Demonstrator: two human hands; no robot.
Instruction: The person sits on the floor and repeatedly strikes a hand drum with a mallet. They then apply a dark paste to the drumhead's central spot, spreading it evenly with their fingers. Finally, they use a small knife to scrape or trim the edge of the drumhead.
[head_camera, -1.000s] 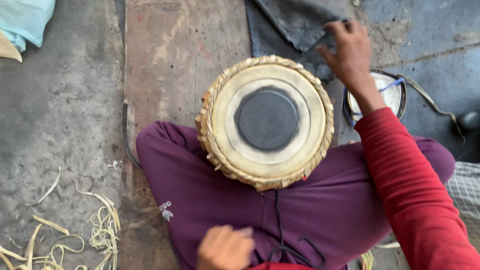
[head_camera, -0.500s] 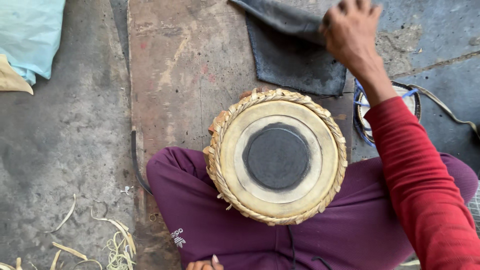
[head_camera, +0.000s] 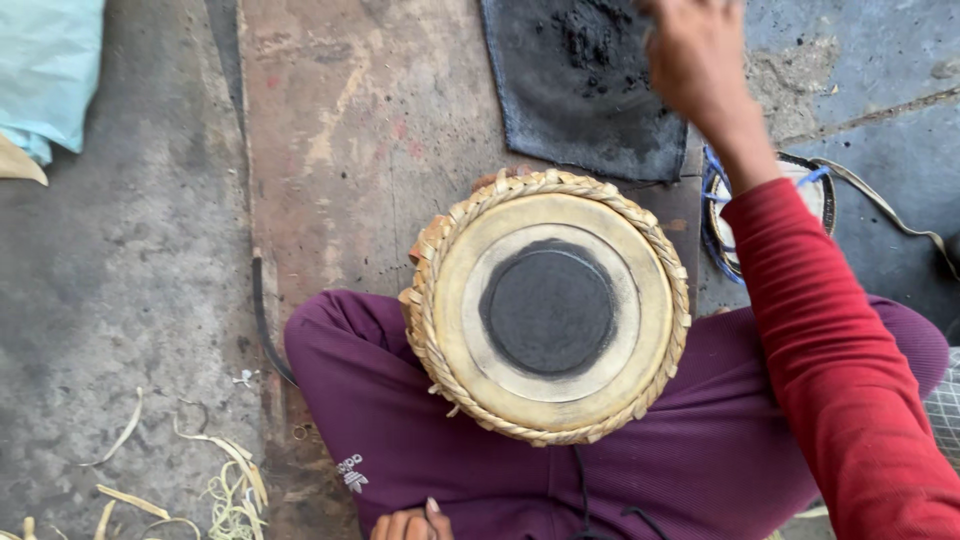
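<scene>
A round drum rests on my lap, its pale skin ringed by a braided rim and marked with a black centre patch. My right hand, at the end of a red sleeve, reaches forward over a dark cloth dusted with black powder; its fingers are curled and blurred, and I cannot tell if they hold anything. Only the fingertips of my left hand show at the bottom edge, resting on my purple trousers below the drum.
A white bowl with blue cord sits right of the drum, partly behind my arm. A reddish board lies under the cloth. Pale strips litter the concrete at lower left. A light blue bag lies top left.
The view has tilted so the drum sits lower. My right hand has gone further forward over the dark cloth. My left hand has slipped almost out of sight at the bottom.
</scene>
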